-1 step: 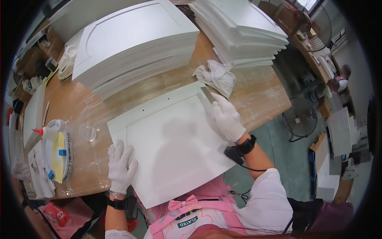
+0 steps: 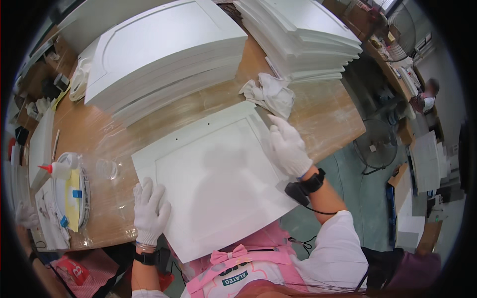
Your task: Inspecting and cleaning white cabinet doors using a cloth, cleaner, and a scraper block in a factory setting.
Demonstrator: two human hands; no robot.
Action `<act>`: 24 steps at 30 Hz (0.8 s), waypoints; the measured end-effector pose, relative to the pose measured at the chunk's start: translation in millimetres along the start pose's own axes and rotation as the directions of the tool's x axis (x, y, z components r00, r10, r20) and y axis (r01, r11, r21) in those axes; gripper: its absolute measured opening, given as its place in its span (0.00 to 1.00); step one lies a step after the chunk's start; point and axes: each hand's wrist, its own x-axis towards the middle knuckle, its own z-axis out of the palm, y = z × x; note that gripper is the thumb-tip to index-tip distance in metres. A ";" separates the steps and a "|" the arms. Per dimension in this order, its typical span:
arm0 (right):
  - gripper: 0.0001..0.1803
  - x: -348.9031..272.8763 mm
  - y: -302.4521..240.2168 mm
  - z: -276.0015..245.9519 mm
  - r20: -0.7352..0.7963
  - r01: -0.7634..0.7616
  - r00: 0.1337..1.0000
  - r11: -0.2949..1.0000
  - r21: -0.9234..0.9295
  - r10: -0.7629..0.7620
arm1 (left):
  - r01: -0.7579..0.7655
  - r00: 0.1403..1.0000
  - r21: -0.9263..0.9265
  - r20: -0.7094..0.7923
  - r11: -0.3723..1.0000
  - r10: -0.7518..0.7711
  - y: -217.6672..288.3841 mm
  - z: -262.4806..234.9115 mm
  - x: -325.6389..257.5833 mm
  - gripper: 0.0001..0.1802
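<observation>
A white panel (image 2: pixel 213 188) with a recessed border and two small dark holes lies in front of me at the near edge of the table. My left hand (image 2: pixel 151 209), in a white knit glove, rests on the panel's left edge, fingers stretched out and apart. At the far right corner, my gloved right hand (image 2: pixel 290 149) is closed around a thin grey flat strip (image 2: pixel 263 115). This strip runs along the panel's right edge; most of its near end is hidden by the fingers. A crumpled white cloth (image 2: pixel 271 96) lies just beyond the right hand.
Tall stacks of white panels (image 2: pixel 169 74) and more panels (image 2: pixel 308 54) stand at the back of the wooden table (image 2: pixel 328 124). On the left are a red-tipped squeeze bottle (image 2: pixel 60 170) and a clear cup (image 2: pixel 107 169). A floor fan (image 2: pixel 375 147) and another person (image 2: pixel 425 99) are at right.
My right hand with the grey strip has shifted slightly right, along the panel's right edge. The left hand stays on the panel's left edge.
</observation>
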 end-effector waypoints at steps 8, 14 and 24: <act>0.19 18.6 41.4 -21.5 0.371 -0.575 0.818 0.634 0.517 0.439 | 0.091 0.994 -0.036 0.072 0.995 -0.088 -6.7 -8.2 -2.7 0.21; 0.09 29.3 41.9 -10.4 0.277 -0.257 0.937 0.956 0.141 0.211 | 0.099 0.992 -0.059 0.089 0.993 -0.094 -9.0 -1.6 -0.6 0.23; 0.05 29.7 6.7 12.2 0.177 0.307 0.949 0.888 -0.342 -0.261 | 0.127 0.991 -0.007 0.049 0.992 -0.127 -5.9 -11.1 -5.1 0.23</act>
